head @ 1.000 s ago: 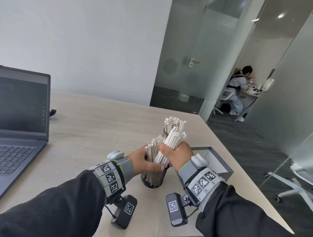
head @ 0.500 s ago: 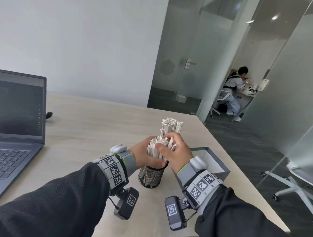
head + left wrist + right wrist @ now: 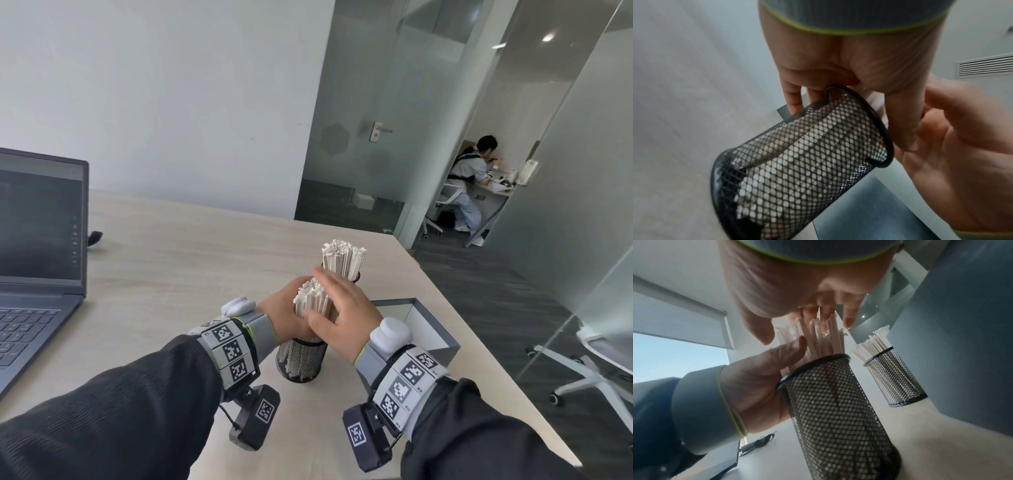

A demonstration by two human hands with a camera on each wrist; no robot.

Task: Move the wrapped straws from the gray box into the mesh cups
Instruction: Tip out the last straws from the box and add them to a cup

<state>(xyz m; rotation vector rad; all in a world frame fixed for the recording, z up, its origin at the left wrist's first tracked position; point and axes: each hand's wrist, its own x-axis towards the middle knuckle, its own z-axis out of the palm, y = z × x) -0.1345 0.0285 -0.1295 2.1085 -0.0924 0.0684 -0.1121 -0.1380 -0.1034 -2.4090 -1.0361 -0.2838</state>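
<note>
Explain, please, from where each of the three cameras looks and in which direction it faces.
Head: sits on the person's head, faces forward and down at the table; shows both sleeves, left hand and right hand.
Left wrist: sits under the left wrist, faces along the palm at the near mesh cup; the right hand shows too.
Right wrist: sits under the right wrist, faces up along the fingers at the wrapped straws; also shows the far mesh cup.
Shared: all three show the near mesh cup.

Two mesh cups stand on the bench: one (image 3: 301,359) between the two hands, another (image 3: 346,272) beyond them. One gray box (image 3: 424,329) and one laptop (image 3: 37,240). Straws too many to count.
</note>
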